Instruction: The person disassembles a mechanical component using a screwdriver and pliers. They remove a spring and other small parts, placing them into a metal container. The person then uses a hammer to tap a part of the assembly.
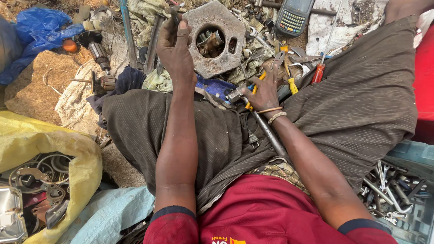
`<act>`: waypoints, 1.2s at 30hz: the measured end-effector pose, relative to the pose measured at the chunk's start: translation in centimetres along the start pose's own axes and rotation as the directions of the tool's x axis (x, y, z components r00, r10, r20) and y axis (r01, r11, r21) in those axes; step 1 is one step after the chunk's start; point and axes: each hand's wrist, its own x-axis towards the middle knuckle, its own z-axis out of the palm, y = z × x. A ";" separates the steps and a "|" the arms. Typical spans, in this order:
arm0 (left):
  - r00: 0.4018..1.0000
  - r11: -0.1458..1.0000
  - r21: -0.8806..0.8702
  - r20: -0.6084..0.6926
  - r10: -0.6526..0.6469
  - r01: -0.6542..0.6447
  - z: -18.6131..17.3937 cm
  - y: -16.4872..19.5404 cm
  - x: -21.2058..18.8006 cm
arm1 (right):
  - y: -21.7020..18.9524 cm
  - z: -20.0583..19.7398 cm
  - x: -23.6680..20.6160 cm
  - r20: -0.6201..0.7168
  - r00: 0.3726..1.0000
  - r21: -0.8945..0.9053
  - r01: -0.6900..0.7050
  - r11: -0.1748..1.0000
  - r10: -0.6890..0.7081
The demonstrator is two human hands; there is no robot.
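Nearest you, your dark red shirt [266, 212] fills the lower edge, and your striped grey-brown trousers [357, 104] spread across the middle of the view. At near left a yellow plastic sack [68, 149] lies open over metal rings and scrap; at near right a grey-blue box of steel spanners [398, 190] sits beside your thigh.

Your right hand [264, 90] rests palm down on your lap, fingers spread wide over yellow-handled pliers [253, 92] and touching them — a long steel rod [269, 133] runs from under that hand back toward your waist. Whether the fingers actually grip the pliers you cannot tell from here. Just right of it lies a red-handled screwdriver [318, 72].

Your left hand [174, 49] is raised farther out, fingers closed narrowly around a small dark metal piece [174, 16] at its tips. Just right of that hand, on the scrap pile, lies a flat grey metal plate with a round hole [217, 38] — close beside your fingers, though contact is unclear.

Farther still, a grey handheld keypad device [293, 17] lies at the far edge, a blue plastic sheet [36, 34] at far left.
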 end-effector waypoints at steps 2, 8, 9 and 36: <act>1.000 1.000 0.009 0.001 0.006 -0.006 0.1 0.4 0.1 | 0.7 -0.5 -0.4 0.043 0.997 0.076 -0.073 0.994 0.070; 0.999 1.000 -0.004 0.052 0.000 0.000 0.3 1.9 0.3 | 3.4 -4.6 -1.8 -0.258 0.965 0.172 0.001 0.985 0.044; 0.997 0.995 0.095 0.059 -0.046 0.040 0.4 2.2 0.2 | 3.4 -5.3 -1.6 -0.225 0.973 0.107 -0.025 0.994 0.048; 0.610 0.846 0.531 0.687 -0.395 -0.051 7.0 0.4 -8.4 | -1.9 -9.4 0.1 -0.153 0.987 0.988 0.154 -0.026 0.056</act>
